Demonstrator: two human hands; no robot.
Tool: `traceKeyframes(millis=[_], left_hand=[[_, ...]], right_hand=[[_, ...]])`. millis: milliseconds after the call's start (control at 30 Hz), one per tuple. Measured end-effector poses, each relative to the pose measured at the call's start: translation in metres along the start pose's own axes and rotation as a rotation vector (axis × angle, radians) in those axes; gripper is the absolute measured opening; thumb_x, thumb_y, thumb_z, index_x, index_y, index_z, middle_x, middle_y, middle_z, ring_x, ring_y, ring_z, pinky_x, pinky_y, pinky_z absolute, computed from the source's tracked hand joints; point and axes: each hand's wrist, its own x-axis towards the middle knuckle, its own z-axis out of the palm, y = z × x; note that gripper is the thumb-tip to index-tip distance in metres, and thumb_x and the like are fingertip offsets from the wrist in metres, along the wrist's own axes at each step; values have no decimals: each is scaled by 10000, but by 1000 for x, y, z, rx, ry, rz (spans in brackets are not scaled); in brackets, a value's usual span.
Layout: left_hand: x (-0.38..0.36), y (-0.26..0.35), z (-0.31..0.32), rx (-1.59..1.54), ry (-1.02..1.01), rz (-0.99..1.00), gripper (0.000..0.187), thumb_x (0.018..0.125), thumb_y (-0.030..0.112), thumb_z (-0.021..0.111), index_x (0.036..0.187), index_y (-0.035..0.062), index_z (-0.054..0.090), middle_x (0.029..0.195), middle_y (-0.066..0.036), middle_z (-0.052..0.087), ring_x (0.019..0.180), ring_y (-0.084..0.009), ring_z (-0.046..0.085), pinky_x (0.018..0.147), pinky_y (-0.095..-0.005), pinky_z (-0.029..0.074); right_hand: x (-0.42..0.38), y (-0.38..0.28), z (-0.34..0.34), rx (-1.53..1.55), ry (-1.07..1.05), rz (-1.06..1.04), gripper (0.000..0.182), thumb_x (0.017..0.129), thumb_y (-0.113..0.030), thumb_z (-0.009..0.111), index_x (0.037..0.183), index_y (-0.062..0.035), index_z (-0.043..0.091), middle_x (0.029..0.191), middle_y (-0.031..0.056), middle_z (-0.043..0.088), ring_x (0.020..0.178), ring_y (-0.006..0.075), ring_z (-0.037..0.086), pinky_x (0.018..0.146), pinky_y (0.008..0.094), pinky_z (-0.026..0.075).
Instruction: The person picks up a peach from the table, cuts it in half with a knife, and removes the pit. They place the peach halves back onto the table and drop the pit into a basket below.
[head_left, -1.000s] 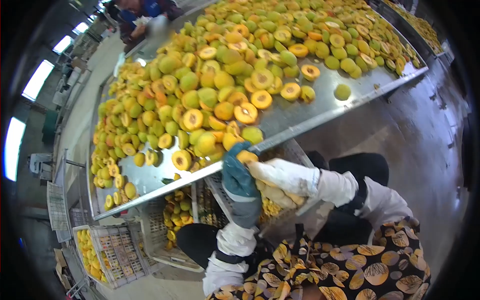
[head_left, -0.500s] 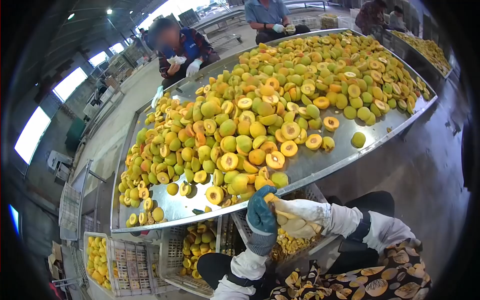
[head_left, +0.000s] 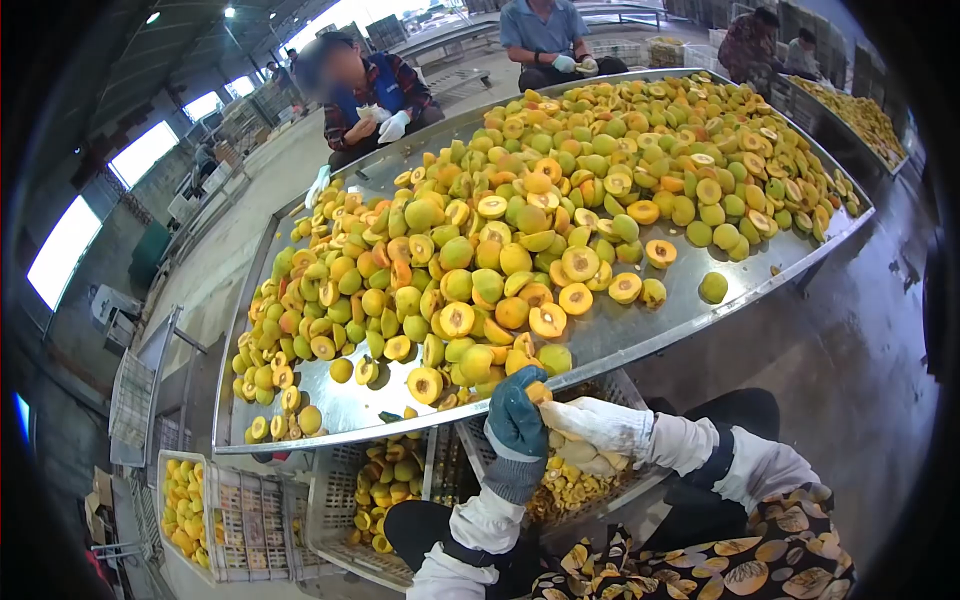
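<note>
My left hand (head_left: 517, 415), in a teal glove with a grey cuff, is closed around a peach half (head_left: 538, 392) at the near edge of the metal table. My right hand (head_left: 592, 432), in a pale, stained glove, is closed right against that peach half. Whatever its fingers hold is hidden. Many whole-looking and halved yellow-green peaches (head_left: 515, 258) are heaped on the table (head_left: 660, 325), several halves still with their stones. Below my hands a crate (head_left: 632, 385) holds small yellow-brown pieces that look like peach stones.
Left of my legs, a plastic crate (head_left: 328, 500) holds peach halves; another crate (head_left: 240, 520) stands farther left with more yellow fruit. Across the table sit a person in a blue vest (head_left: 380, 95) and a person in a blue shirt (head_left: 545, 40). A second fruit-covered table (head_left: 850, 110) stands far right.
My view has shifted slightly. Both hands stay together at the table edge around the peach half. The person in the blue vest has moved their hands and raised their head a little.
</note>
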Motion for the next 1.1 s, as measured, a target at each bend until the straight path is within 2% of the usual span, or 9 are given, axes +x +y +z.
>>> traceKeyframes(millis=[133, 200, 333, 433, 567, 667, 800, 967, 1100], left_hand=[[5, -1, -6, 88, -60, 178, 460, 1087, 337, 338, 1182, -35, 592, 1051, -173, 678, 939, -290, 663, 878, -394, 515], [14, -1, -6, 195, -63, 336, 452, 1088, 312, 327, 1218, -40, 579, 1055, -168, 669, 945, -270, 661, 883, -385, 512], [7, 28, 6, -351, -7, -269, 570, 1093, 420, 300, 1092, -30, 650, 950, -111, 683, 855, -209, 652, 827, -333, 518], [11, 40, 1, -427, -43, -453, 613, 1093, 451, 277, 1031, -22, 662, 922, -104, 686, 809, -180, 641, 767, -306, 525], [2, 19, 4, -219, 9, -206, 573, 1091, 443, 307, 1069, -21, 642, 931, -113, 688, 810, -191, 648, 760, -320, 533], [7, 3, -3, 37, -83, 91, 568, 1089, 449, 316, 1087, -25, 629, 941, -121, 691, 793, -201, 652, 761, -313, 532], [6, 31, -2, -439, -115, -416, 528, 1102, 390, 296, 1094, -16, 633, 981, -98, 694, 869, -197, 656, 833, -327, 529], [11, 23, -13, -349, -270, -266, 561, 1104, 387, 293, 1029, -30, 660, 948, -109, 701, 877, -189, 656, 846, -329, 527], [19, 19, -29, -255, -403, -385, 547, 1101, 384, 321, 1000, -25, 670, 928, -116, 703, 860, -186, 660, 831, -327, 528]], right_hand=[[10, 11, -19, 367, -307, 61, 505, 1007, -555, 474, 876, -69, 511, 512, -5, 437, 341, 127, 396, 305, 287, 307], [0, 1, -8, 107, -101, 39, 505, 1003, -567, 483, 892, -75, 515, 503, -5, 431, 351, 130, 413, 315, 286, 313], [4, 10, -7, 187, -95, 45, 529, 986, -614, 487, 860, -102, 532, 510, -23, 421, 358, 112, 399, 334, 267, 312], [20, 24, -25, 563, -473, 40, 516, 987, -600, 487, 879, -98, 536, 513, -30, 421, 346, 99, 393, 295, 251, 301], [23, 29, -14, 323, -101, 10, 480, 1013, -552, 474, 895, -91, 538, 524, -32, 429, 344, 91, 403, 294, 237, 333], [22, 30, -22, 617, -456, 86, 498, 1001, -572, 491, 886, -89, 528, 523, -27, 430, 342, 104, 404, 295, 249, 330], [8, 11, -7, 132, -104, 74, 488, 1007, -564, 490, 892, -92, 536, 515, -36, 408, 346, 93, 403, 306, 229, 298], [28, 36, -33, 722, -552, 229, 448, 1028, -511, 486, 901, -86, 551, 519, -23, 422, 361, 77, 410, 294, 221, 292], [13, 8, -18, 168, -268, 145, 486, 1024, -530, 465, 891, -69, 546, 515, -22, 421, 357, 88, 413, 301, 236, 315]])
